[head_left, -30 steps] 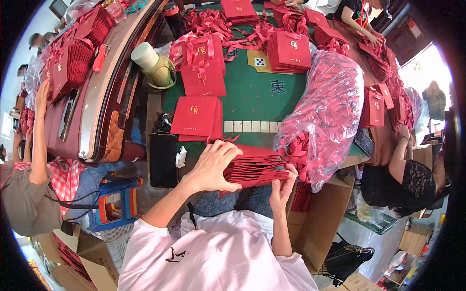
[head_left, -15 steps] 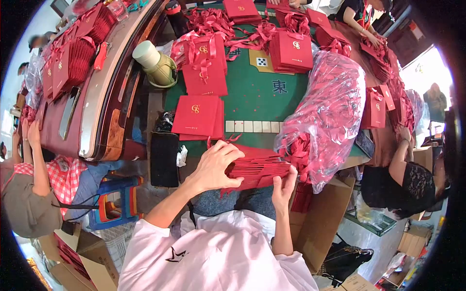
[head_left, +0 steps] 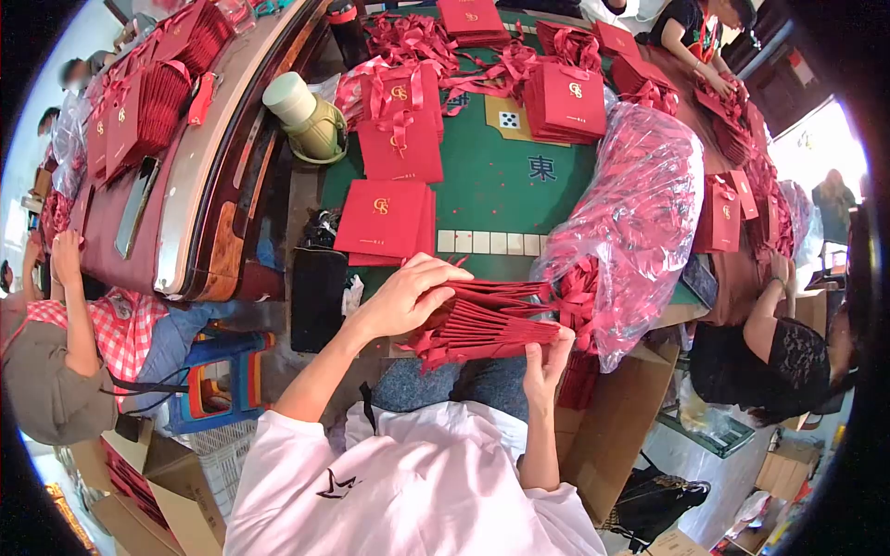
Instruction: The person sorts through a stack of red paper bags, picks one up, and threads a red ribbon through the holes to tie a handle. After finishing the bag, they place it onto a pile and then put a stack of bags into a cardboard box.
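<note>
Between my two hands, at the near edge of the green table, is a stack of red paper bags (head_left: pixel 496 326) seen edge-on, its layers fanned apart. My left hand (head_left: pixel 408 298) grips the upper left part of the stack, fingers over the top. My right hand (head_left: pixel 547 359) pinches the right end, thumb below and fingers behind. Just beyond lies a flat pile of red bags (head_left: pixel 382 221) with gold lettering. A clear plastic bag (head_left: pixel 640 213) full of red bags rests right of the stack.
A green flask (head_left: pixel 311 120) and a dark bottle (head_left: pixel 346 33) stand at the table's left. An open cardboard box (head_left: pixel 607 426) is below right. Co-workers sit at both sides, one person (head_left: pixel 695 42) at the far right. A blue stool (head_left: pixel 222 380) stands left.
The stack has opened out into two fanned groups, with a gap between them. My left hand has shifted slightly down. The whole view has moved a little.
</note>
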